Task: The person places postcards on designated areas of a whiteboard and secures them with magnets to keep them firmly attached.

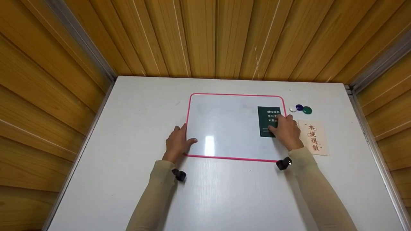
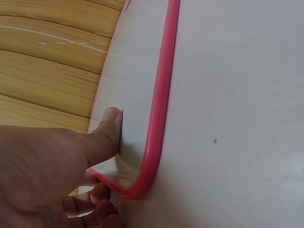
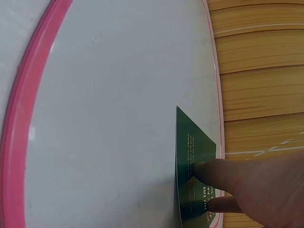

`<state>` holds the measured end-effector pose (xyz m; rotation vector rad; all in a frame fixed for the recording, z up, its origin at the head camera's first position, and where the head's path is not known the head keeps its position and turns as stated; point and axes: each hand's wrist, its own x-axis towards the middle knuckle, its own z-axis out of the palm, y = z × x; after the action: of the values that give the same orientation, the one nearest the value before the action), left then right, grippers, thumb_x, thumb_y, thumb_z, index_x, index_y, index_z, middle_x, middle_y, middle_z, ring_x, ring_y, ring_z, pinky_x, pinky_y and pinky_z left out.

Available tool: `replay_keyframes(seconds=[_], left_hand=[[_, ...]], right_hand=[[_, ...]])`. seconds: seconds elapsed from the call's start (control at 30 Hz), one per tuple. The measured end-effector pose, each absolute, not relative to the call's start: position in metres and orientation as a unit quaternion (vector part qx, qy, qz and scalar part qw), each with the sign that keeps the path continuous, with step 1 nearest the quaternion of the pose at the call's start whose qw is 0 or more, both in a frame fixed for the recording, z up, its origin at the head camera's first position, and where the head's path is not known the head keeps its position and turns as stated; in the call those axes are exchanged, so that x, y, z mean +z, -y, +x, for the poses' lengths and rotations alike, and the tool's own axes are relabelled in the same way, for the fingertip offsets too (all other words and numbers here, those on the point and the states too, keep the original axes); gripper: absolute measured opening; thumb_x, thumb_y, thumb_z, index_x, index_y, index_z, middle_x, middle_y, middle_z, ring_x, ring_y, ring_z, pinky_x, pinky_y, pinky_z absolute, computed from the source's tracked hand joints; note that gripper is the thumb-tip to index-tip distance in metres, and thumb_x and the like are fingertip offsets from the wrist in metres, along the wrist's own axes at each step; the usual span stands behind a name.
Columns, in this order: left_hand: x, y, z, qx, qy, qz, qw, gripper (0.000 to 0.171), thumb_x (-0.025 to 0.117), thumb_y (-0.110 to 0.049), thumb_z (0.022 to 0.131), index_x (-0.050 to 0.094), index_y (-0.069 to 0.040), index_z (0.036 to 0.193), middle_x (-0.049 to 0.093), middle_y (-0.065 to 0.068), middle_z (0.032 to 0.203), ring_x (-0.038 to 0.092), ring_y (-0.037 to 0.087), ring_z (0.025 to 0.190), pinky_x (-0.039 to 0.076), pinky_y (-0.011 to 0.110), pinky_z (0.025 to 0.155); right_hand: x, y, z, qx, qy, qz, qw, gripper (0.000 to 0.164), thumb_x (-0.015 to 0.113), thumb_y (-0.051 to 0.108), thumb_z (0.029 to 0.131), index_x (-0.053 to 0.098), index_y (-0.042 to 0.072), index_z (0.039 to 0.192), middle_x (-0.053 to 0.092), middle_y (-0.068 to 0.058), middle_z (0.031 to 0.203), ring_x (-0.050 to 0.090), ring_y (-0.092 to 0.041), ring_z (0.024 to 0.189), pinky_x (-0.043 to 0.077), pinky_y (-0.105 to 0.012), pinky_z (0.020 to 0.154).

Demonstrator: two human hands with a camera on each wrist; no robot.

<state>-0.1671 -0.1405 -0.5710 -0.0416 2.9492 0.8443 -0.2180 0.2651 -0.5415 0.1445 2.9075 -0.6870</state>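
A whiteboard (image 1: 224, 122) with a pink rim lies flat on the white table. My left hand (image 1: 176, 142) grips its left edge near the front corner. In the left wrist view the thumb (image 2: 110, 128) rests on the board's face, with the other fingers curled at the rim. A dark green card (image 1: 264, 118) with white lettering lies on the board's right side. My right hand (image 1: 287, 131) reaches over the right rim, and its thumb and a finger press on the card (image 3: 190, 137). Some of the right hand's fingers are partly hidden in the right wrist view.
Right of the board lie three round discs: white (image 1: 292, 109), purple (image 1: 299, 107) and green (image 1: 307, 110). A cream card (image 1: 316, 134) with brown characters lies in front of them, partly beside my right hand. Wood-patterned walls (image 1: 224, 38) border the table (image 1: 122, 128).
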Motion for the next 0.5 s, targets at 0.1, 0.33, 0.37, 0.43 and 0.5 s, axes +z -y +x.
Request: replay_keyframes(seconds=[0.1,0.33,0.37,0.43,0.5], left_hand=[[-0.5712,0.1405,-0.167,0.276,-0.961,-0.013,0.036,0.084,0.085,-0.036,0.085,0.047,-0.005,0.154,0.058,0.017,0.107,0.053,0.025,0.081,0.051,0.047,0.076],[-0.5712,0.1399,-0.1672,0.271,-0.962,-0.014,0.036,0.084,0.085,-0.038,0.086,0.047,-0.006,0.153,0.059,0.018,0.11,0.056,0.026,0.083,0.053,0.046,0.077],[-0.5714,0.1399,-0.1674,0.269,-0.962,-0.014,0.036,0.084,0.084,-0.038,0.086,0.047,-0.006,0.153,0.059,0.018,0.11,0.057,0.026,0.083,0.053,0.046,0.076],[-0.5716,0.1399,-0.1677,0.266,-0.963,-0.014,0.035,0.084,0.084,-0.038,0.086,0.047,-0.006,0.154,0.059,0.018,0.11,0.057,0.026,0.082,0.053,0.046,0.076],[-0.5716,0.1402,-0.1677,0.265,-0.963,-0.013,0.035,0.084,0.084,-0.039,0.086,0.047,-0.006,0.154,0.059,0.018,0.109,0.057,0.026,0.082,0.053,0.046,0.075]], right_hand=[[-0.5415,-0.2649,-0.218,-0.227,-0.97,0.048,0.076,0.065,0.071,0.024,0.098,0.045,-0.009,0.147,0.043,-0.037,0.132,0.047,-0.05,0.116,0.039,-0.068,0.103],[-0.5423,-0.2651,-0.2178,-0.233,-0.968,0.05,0.077,0.064,0.071,0.023,0.098,0.045,-0.01,0.146,0.042,-0.037,0.131,0.047,-0.05,0.115,0.04,-0.067,0.103],[-0.5427,-0.2655,-0.218,-0.234,-0.968,0.049,0.076,0.064,0.071,0.022,0.098,0.045,-0.011,0.146,0.041,-0.037,0.13,0.047,-0.05,0.115,0.04,-0.067,0.102],[-0.5431,-0.266,-0.218,-0.235,-0.968,0.049,0.075,0.065,0.071,0.022,0.097,0.045,-0.011,0.146,0.041,-0.037,0.13,0.047,-0.051,0.115,0.041,-0.067,0.102],[-0.5431,-0.2661,-0.2182,-0.236,-0.967,0.049,0.077,0.065,0.071,0.022,0.098,0.044,-0.011,0.147,0.04,-0.038,0.131,0.047,-0.051,0.115,0.041,-0.068,0.102]])
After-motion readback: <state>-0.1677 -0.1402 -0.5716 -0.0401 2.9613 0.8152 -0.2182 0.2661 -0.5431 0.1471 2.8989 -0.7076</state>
